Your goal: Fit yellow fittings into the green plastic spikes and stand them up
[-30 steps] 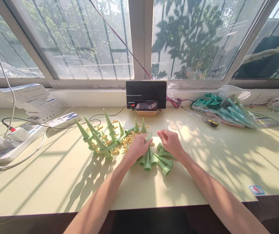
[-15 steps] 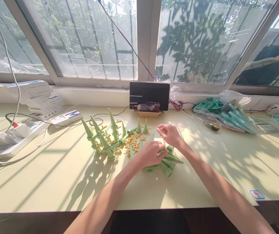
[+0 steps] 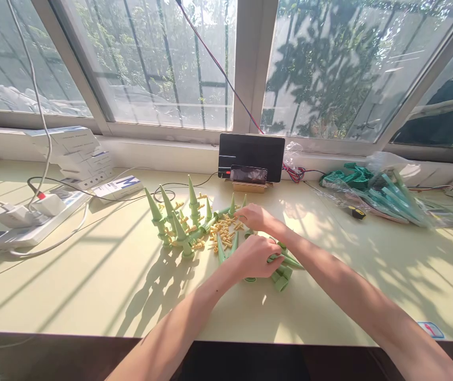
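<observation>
While cupping left hand (image 3: 256,256) over green cones (image 3: 278,277) on worktop (image 3: 309,312), hovering right hand (image 3: 253,217) by yellow fittings (image 3: 223,231), not making out whether gripping; probably handling light, stiff, slick, so better grabbing wide ends (image 3: 282,286).

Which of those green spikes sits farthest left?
The green spike nearest the power strip; its tip leans left, and every other spike stands or lies to its right.

Ahead of me a tablet (image 3: 251,149) stands before the window (image 3: 170,63), a phone (image 3: 249,174) propped in front of it. On my left I see boxes (image 3: 79,153) and a power strip (image 3: 31,234) with plugs (image 3: 15,216). On my right lie plastic bags (image 3: 396,200), a yellow-and-black tool (image 3: 356,212) beside them; nearer, a sticker (image 3: 431,329) on the table (image 3: 67,280).
</observation>
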### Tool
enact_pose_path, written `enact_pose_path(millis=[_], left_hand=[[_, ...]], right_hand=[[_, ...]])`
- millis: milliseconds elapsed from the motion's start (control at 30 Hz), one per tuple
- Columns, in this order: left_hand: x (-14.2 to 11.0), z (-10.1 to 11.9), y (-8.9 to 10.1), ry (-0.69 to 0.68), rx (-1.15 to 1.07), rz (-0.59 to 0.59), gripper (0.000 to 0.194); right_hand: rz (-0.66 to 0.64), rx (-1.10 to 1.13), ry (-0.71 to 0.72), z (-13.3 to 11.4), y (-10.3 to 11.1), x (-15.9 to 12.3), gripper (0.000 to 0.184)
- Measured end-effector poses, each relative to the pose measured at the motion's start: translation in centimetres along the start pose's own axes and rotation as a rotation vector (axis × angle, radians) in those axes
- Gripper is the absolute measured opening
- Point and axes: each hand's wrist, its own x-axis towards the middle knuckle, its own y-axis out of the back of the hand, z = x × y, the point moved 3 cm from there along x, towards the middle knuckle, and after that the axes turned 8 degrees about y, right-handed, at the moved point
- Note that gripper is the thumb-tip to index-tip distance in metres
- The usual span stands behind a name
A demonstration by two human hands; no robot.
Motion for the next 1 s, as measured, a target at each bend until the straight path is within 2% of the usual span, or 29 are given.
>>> enact_pose_path(millis=[367,567,700,800,900,1000], left_hand=[[-0.1,-0.1,0.0,0.001,-0.009,0.009,0.026],[-0.1,-0.3,0.5,0.017,-0.082,0.056,0.026],[0.1,-1.2,1.1,0.102,-0.211,0.150,0.029],[0.3,-2.4,1.9,0.251,-0.312,0.321,0.034],[0.3,-3.5,2.7,0.415,-0.379,0.476,0.037],[0.3,-4.3,3.1,0.513,-0.460,0.506,0.031]], right_hand=[[-0.013,-0.109,0.018,0.1,-1.2,0.9,0.020],[0.020,-0.102,0.008,-0.1,-0.5,0.5,0.018],[0.177,0.007,-0.009,0.3,1.3,-1.9,0.013],[0.307,0.125,-0.005,0.9,2.3,-4.8,0.018],[0.434,0.181,-0.031,1.6,2.3,-7.8,0.017],[0.520,0.251,-0.020,1.7,1.4,-9.7,0.018]])
